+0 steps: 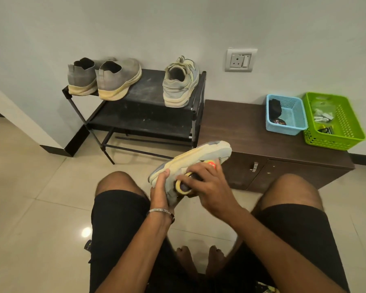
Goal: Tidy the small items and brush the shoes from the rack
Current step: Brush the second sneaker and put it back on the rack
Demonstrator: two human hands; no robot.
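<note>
Glossy cream floor tiles (30,166) are reflecting light below a pale wall. A black two-tier metal shoe rack (148,115) is standing against that wall, carrying a pair of grey slip-on shoes (106,78) at its top left edge and one pale grey-and-cream laced sneaker (181,83) at its top right corner. Beside it, a dark brown wooden cabinet (241,132) is bearing a light blue plastic basket (292,125) and a lime green plastic basket (344,123) at its right end. The left hand (160,187) is gripping the matching sneaker (199,157) sole-up between the knees; the right hand (207,187) is curling around a yellow-rimmed brush (184,186) pressed against it.
</note>
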